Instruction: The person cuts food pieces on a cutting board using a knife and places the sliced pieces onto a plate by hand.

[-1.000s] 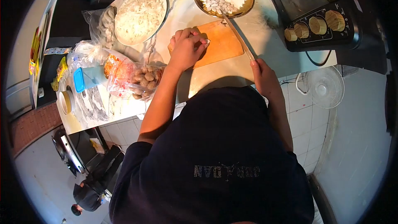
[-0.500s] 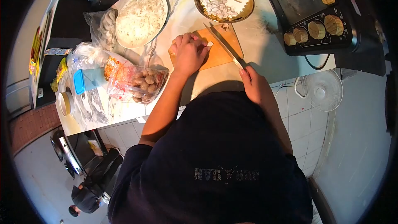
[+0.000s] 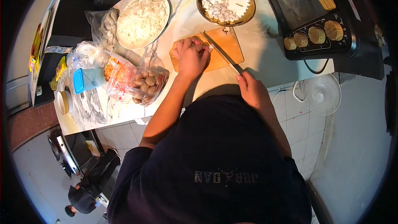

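My right hand [image 3: 252,89] is closed round the handle of a kitchen knife [image 3: 222,52], its blade slanting up and left over an orange cutting board [image 3: 230,43]. On the board's left part, the bent fingers of my left hand [image 3: 191,59] pinch a small whitish piece of food [image 3: 211,47], mostly hidden by the fingertips. The blade is right beside that piece; whether it touches cannot be made out. A small brownish scrap [image 3: 226,30] lies at the board's far edge. Behind it stands a dark gold-rimmed plate [image 3: 252,10] with pale chopped pieces [image 3: 222,11].
To the left are a large plate of pale shredded food [image 3: 141,20], a plastic bag of brownish balls [image 3: 146,85] and a blue-lidded container [image 3: 78,81]. A black appliance with wooden knobs [image 3: 317,33] stands right. A person [image 3: 83,197] is at lower left.
The knife and my right hand have shifted slightly left and down, bringing the blade closer to my left fingertips. My left hand keeps its pinch, and the view has tilted slightly.
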{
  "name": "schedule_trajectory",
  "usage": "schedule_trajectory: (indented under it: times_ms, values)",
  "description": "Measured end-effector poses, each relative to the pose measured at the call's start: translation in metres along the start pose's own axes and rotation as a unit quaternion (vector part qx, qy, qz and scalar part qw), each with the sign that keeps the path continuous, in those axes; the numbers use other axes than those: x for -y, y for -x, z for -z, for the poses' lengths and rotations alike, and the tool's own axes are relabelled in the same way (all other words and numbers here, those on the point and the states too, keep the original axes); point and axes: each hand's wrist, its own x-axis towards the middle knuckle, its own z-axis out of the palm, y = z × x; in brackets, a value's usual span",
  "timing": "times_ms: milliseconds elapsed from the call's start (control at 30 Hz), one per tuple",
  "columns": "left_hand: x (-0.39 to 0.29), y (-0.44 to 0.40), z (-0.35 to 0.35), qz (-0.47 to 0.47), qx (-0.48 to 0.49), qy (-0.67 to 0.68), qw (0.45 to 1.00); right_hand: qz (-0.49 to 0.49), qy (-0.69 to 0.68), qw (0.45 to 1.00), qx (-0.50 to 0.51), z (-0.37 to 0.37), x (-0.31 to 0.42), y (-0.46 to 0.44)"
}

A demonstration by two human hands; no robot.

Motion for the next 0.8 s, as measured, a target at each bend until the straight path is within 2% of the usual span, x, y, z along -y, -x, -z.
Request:
schedule_trajectory:
  times_ms: [467, 800]
  values:
    - [-0.001, 0.002, 0.001, 0.011, -0.011, 0.02, 1.0, -0.02, 0.057, 0.998, 0.02, 0.001, 0.006, -0.003]
    - [0.002, 0.004, -0.004, 0.004, -0.025, 0.015, 1.0, -0.001, 0.093, 0.992, 0.08, 0.009, 0.005, -0.012]
